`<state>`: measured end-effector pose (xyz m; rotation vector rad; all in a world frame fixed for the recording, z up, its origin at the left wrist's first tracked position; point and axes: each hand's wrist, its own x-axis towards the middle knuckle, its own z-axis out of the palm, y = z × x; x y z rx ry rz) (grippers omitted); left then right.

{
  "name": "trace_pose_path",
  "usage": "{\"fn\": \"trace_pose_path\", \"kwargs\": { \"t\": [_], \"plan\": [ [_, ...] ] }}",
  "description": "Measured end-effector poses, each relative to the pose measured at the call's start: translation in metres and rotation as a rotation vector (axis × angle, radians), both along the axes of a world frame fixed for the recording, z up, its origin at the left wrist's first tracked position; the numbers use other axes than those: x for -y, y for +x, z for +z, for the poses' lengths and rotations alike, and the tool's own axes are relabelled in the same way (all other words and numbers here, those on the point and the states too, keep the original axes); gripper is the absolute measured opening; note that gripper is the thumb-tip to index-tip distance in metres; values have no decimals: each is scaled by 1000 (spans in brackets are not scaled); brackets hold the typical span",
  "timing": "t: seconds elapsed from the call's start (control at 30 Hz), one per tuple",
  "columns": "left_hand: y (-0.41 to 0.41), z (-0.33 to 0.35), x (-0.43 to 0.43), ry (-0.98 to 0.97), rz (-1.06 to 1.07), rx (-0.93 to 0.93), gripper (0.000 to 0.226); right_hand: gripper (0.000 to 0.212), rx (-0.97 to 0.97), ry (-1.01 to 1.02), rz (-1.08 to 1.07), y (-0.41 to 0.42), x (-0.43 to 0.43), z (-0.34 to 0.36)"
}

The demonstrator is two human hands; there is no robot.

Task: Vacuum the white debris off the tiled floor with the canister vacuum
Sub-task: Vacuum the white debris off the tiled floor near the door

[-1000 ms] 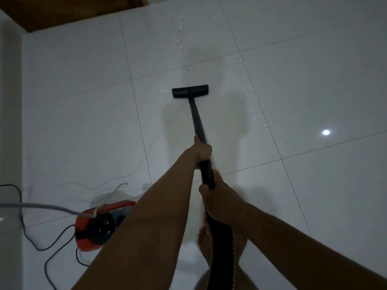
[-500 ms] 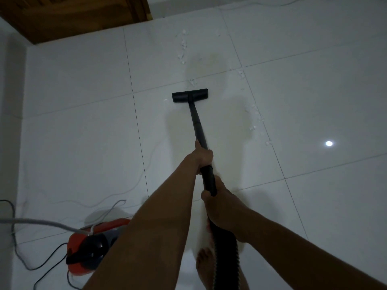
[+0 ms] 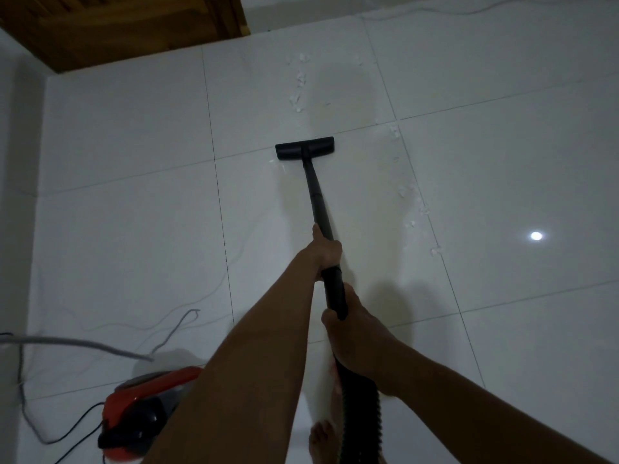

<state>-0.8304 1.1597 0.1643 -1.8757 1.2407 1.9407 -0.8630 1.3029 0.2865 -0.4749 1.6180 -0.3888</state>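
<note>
Left hand grips the wand mid-length; right hand grips it at the hose end. Nozzle sits flat on the floor; debris lies beyond it toward the far edge, more to its right. Risk: a straight push would probably miss the right trail.

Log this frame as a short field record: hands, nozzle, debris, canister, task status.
left hand: grips wand, nearer the nozzle
right hand: grips the wand's rear end, where hose joins
nozzle: flat on floor, over a grout line
debris: white trail beyond nozzle; another trail to its right
canister: red, on floor at left, partly behind left arm
status: debris remains
</note>
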Motion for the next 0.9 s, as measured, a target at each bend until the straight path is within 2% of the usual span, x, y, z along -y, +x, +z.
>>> {"fn": "trace_pose_path", "kwargs": {
  "t": [0.37,0.6,0.8,0.9],
  "plan": [
    [-17,5,40,5,-19,13,75,55,75,30,-29,-15,38,-8],
    [-33,9,82,17,-22,18,77,43,96,37,-59,-33,80,-3],
    [-45,9,128,27,-14,9,76,60,114,33,-58,-44,124,-3],
    [-52,9,151,18,-13,0,76,62,111,29,-55,-50,146,-6]
  ]
}}
